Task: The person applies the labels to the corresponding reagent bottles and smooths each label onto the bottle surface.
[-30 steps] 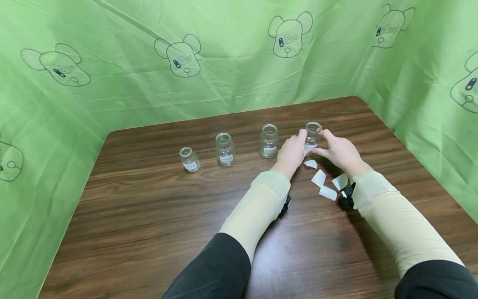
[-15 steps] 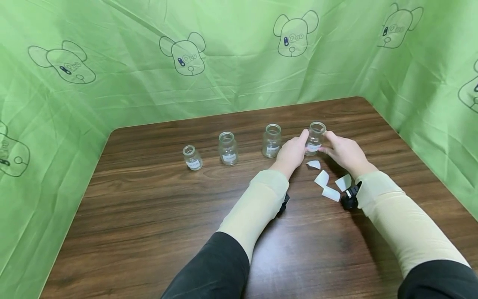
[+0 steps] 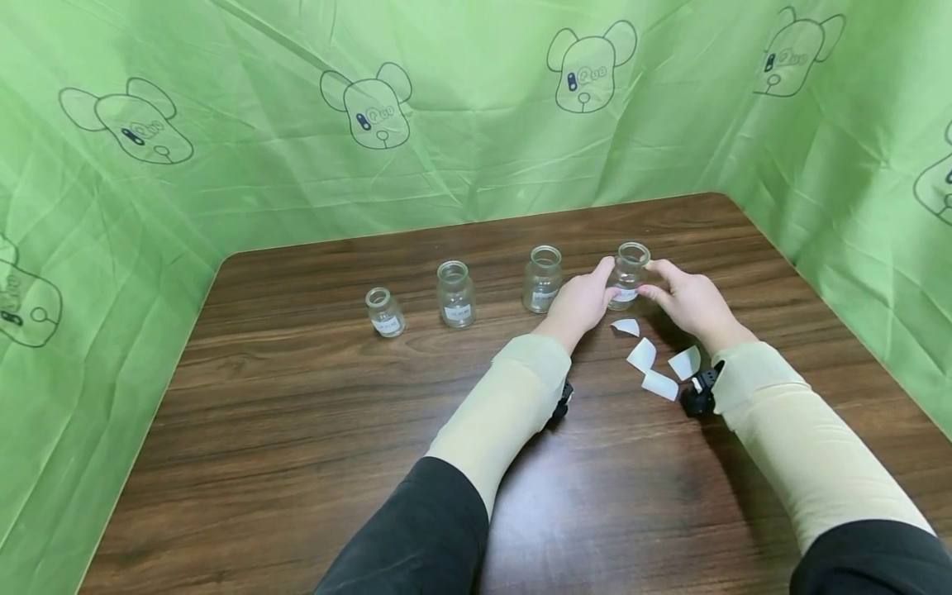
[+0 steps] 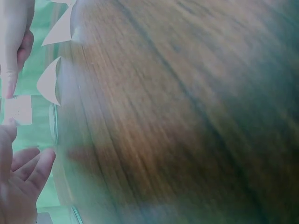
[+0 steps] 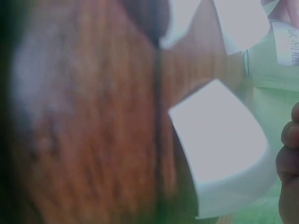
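At the right end of a row of jars, a clear glass jar (image 3: 632, 263) stands upright on the table, a white label (image 3: 625, 294) on its front. My left hand (image 3: 578, 307) grips the jar from the left, its thumb at the label's edge. From the other side my right hand (image 3: 697, 307) holds it, index finger by the neck and thumb on the label. In the left wrist view both thumbs touch the label (image 4: 18, 110). Handwriting shows on the label (image 5: 287, 43) in the right wrist view. The jar's back and some fingers are hidden.
Several curled white paper pieces (image 3: 641, 354) lie before the jar, near the right wrist. Leftward stand three more labelled glass jars: a tall one (image 3: 543, 279) close to my left hand, another (image 3: 456, 293), and a smaller one (image 3: 385, 312). Green curtains (image 3: 476, 149) border the wooden table (image 3: 297, 430).
The head view has shifted slightly. Both hands stay at the same jar, and the right thumb has moved a little upward along the label. The other jars and the paper pieces have not moved.
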`<state>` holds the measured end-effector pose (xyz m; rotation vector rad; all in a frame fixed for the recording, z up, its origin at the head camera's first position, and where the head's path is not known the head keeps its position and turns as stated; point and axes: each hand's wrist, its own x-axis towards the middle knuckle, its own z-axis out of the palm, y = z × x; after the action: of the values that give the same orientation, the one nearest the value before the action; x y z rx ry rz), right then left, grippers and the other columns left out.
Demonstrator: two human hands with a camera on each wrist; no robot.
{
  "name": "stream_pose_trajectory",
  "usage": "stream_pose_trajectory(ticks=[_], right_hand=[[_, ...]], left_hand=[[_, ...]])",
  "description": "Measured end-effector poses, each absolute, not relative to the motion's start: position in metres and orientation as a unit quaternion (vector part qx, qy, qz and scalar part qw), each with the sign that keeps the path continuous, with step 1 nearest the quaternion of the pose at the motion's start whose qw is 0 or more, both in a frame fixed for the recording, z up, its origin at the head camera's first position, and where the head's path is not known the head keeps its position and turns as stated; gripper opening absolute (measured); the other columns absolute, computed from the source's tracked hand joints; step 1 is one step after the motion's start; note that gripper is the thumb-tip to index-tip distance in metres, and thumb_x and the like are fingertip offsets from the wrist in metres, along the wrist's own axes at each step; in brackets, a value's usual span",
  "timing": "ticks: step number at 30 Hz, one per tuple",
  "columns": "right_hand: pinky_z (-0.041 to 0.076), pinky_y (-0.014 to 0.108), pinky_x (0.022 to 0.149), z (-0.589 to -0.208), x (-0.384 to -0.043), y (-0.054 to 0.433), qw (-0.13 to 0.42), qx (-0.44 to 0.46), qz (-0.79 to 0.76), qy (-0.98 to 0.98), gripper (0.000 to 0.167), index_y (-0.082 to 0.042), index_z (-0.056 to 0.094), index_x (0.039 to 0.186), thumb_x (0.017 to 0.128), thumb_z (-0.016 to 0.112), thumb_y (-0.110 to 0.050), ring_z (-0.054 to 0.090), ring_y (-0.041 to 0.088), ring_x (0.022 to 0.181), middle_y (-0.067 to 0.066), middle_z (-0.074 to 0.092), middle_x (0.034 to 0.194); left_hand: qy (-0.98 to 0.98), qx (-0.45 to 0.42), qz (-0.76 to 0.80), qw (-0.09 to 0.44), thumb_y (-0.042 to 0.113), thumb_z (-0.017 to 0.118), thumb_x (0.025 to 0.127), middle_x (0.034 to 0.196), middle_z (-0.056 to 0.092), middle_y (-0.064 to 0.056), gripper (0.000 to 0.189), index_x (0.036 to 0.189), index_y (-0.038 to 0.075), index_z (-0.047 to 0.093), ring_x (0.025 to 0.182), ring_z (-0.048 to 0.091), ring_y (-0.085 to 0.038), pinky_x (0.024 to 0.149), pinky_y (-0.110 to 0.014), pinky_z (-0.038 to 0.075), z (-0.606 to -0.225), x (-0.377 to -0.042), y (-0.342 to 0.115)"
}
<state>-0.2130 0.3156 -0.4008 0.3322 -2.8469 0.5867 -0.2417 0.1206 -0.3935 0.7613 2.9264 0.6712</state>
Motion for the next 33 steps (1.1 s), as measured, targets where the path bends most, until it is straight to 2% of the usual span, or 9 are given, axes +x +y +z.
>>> stream_pose_trajectory(ticks=[6,10,13,16,20,23,27,30,33], right_hand=[[0.041,0.059,0.07,-0.403,-0.216,0.317,0.126,0.122,0.196,-0.965,0.03,-0.012,0.051,0.118,0.092,0.06,-0.025,0.059,0.051,0.083,0.024,0.066,0.091],[0.04,0.061,0.075,-0.404,-0.214,0.319,0.1,0.108,0.197,-0.969,0.034,-0.012,0.049,0.123,0.093,0.058,-0.026,0.056,0.054,0.089,0.026,0.064,0.097],[0.039,0.062,0.079,-0.403,-0.212,0.32,0.069,0.09,0.207,-0.972,0.043,-0.013,0.045,0.129,0.093,0.058,-0.031,0.053,0.055,0.095,0.027,0.062,0.107],[0.04,0.059,0.075,-0.402,-0.21,0.318,0.046,0.07,0.222,-0.971,0.054,-0.014,0.042,0.133,0.089,0.061,-0.04,0.057,0.049,0.088,0.025,0.064,0.097],[0.04,0.054,0.07,-0.399,-0.212,0.311,0.04,0.054,0.243,-0.968,0.064,-0.013,0.041,0.132,0.085,0.062,-0.051,0.056,0.041,0.077,0.018,0.059,0.076],[0.04,0.056,0.073,-0.398,-0.214,0.307,0.048,0.056,0.247,-0.966,0.062,-0.012,0.041,0.13,0.087,0.059,-0.051,0.056,0.044,0.082,0.022,0.061,0.081],[0.039,0.058,0.074,-0.399,-0.214,0.306,0.061,0.064,0.236,-0.968,0.054,-0.01,0.043,0.128,0.09,0.059,-0.044,0.056,0.048,0.087,0.026,0.063,0.09],[0.039,0.059,0.075,-0.4,-0.213,0.308,0.063,0.067,0.23,-0.969,0.051,-0.009,0.043,0.129,0.092,0.058,-0.04,0.056,0.05,0.089,0.028,0.063,0.093],[0.038,0.06,0.077,-0.401,-0.212,0.311,0.061,0.071,0.229,-0.969,0.049,-0.01,0.042,0.13,0.092,0.057,-0.038,0.055,0.051,0.093,0.028,0.063,0.098]], left_hand=[[0.948,0.236,0.214,0.025,0.036,0.043,0.098,0.09,0.068,-0.006,0.033,0.128,0.024,0.033,0.084,0.066,-0.02,0.067,-0.033,0.051,-0.392,-0.239,0.121],[0.949,0.23,0.211,0.048,0.036,0.042,0.099,0.089,0.068,-0.007,0.04,0.135,0.026,0.028,0.081,0.066,-0.02,0.066,-0.032,0.05,-0.393,-0.238,0.123],[0.948,0.229,0.212,0.065,0.039,0.046,0.097,0.091,0.068,-0.006,0.05,0.14,0.027,0.023,0.08,0.066,-0.018,0.066,-0.031,0.05,-0.393,-0.238,0.124],[0.947,0.233,0.211,0.063,0.045,0.052,0.093,0.092,0.068,-0.005,0.056,0.138,0.025,0.024,0.08,0.066,-0.017,0.064,-0.031,0.05,-0.393,-0.238,0.125],[0.952,0.218,0.211,0.042,0.051,0.052,0.09,0.088,0.067,-0.003,0.049,0.125,0.023,0.031,0.077,0.066,-0.017,0.058,-0.032,0.049,-0.39,-0.238,0.126],[0.957,0.201,0.208,0.027,0.049,0.049,0.091,0.087,0.067,-0.002,0.04,0.119,0.024,0.033,0.076,0.065,-0.017,0.055,-0.032,0.048,-0.389,-0.238,0.126],[0.959,0.191,0.208,0.035,0.046,0.047,0.094,0.09,0.067,-0.002,0.035,0.119,0.026,0.033,0.078,0.065,-0.018,0.056,-0.033,0.048,-0.389,-0.238,0.125],[0.957,0.189,0.213,0.052,0.043,0.045,0.096,0.091,0.068,-0.003,0.036,0.126,0.029,0.031,0.078,0.065,-0.018,0.056,-0.033,0.048,-0.391,-0.238,0.124],[0.955,0.192,0.216,0.058,0.037,0.045,0.098,0.088,0.067,-0.004,0.044,0.137,0.031,0.026,0.074,0.065,-0.017,0.056,-0.032,0.049,-0.393,-0.237,0.124]])
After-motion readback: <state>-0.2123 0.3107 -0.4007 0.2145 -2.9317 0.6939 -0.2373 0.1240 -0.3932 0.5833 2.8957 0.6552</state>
